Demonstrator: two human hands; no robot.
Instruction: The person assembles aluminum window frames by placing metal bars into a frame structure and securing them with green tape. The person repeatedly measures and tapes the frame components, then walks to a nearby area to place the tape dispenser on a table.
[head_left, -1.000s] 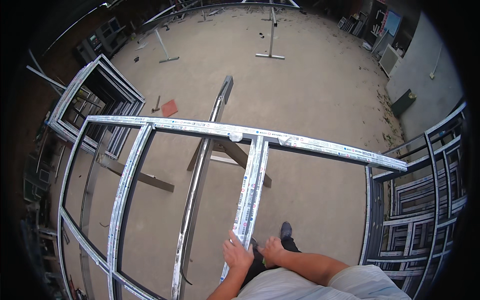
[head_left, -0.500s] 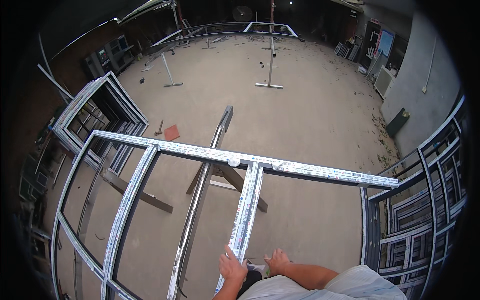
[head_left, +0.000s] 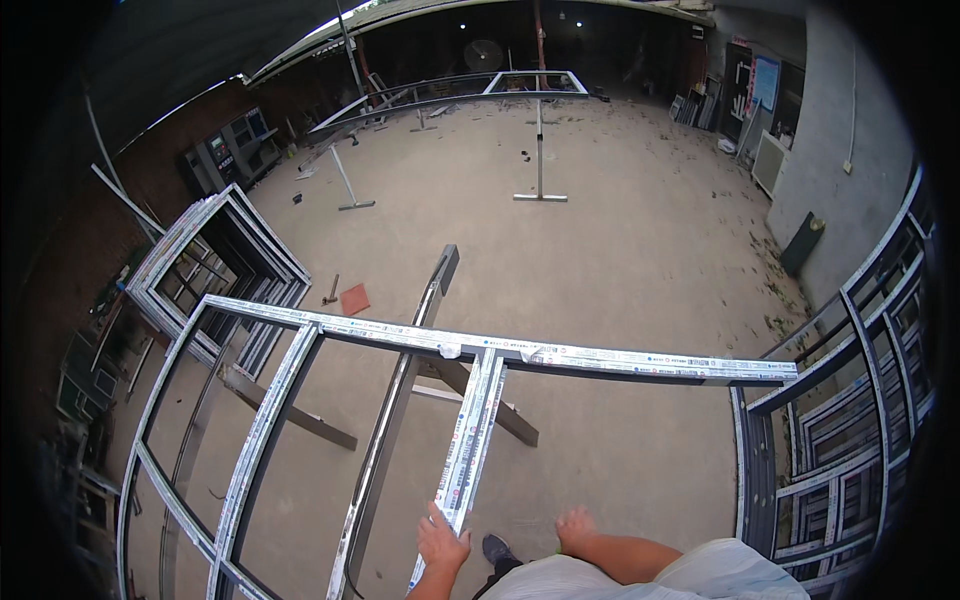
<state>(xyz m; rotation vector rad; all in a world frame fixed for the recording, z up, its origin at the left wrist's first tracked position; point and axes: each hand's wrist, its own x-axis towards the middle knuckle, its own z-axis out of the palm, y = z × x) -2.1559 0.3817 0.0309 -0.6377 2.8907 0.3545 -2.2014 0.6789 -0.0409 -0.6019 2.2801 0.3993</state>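
Concrete workshop floor [head_left: 620,230], left hand [head_left: 441,543] gripping window frame [head_left: 470,445] upright, right hand [head_left: 577,527] open, fingers spread, touching nothing

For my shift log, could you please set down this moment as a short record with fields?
Place: workshop yard with a concrete floor
Main thing: large window frame wrapped in protective film, lying flat on a stand
Left hand: gripping the frame's middle bar
Right hand: open, beside that bar, holding nothing
Nearby: stacked frames on the right, leaning frames on the left
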